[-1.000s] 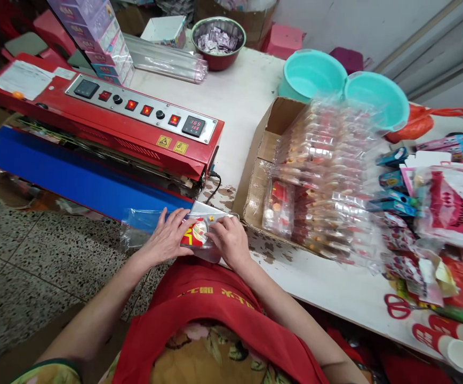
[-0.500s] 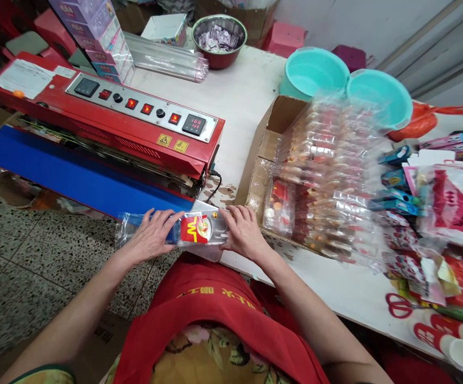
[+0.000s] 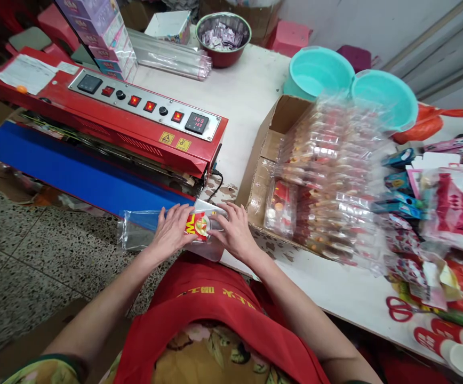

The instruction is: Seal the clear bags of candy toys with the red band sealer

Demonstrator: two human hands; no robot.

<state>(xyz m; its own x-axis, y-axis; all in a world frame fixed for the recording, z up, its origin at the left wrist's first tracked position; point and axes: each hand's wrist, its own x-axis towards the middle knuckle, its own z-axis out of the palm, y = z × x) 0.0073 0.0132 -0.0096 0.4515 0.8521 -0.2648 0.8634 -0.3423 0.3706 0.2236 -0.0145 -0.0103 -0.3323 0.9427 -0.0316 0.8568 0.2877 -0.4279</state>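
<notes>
A clear plastic bag (image 3: 135, 229) lies lengthwise between my hands at the table's front edge, close to the near end of the red sealing machine (image 3: 143, 128). Inside it sits a red, yellow and white printed piece (image 3: 197, 226), partly covered by fingers. My left hand (image 3: 170, 230) grips the bag from the left, fingers over its top, with the loose flat end sticking out beyond it. My right hand (image 3: 234, 232) is curled around the bag's right end, thumb and fingers against the printed piece.
A blue conveyor belt (image 3: 83, 170) runs along the machine's front. To the right stands a cardboard box (image 3: 261, 141) packed with filled bags (image 3: 331, 181). Behind are turquoise basins (image 3: 319, 69) and a metal bowl (image 3: 223, 40) of sachets. Red scissors (image 3: 399, 309) and paper cups (image 3: 459, 354) lie at right.
My left hand has slid right along the bag toward the printed piece, and my right hand has shifted slightly left. The gap between them is narrower, with more loose bag showing at left.
</notes>
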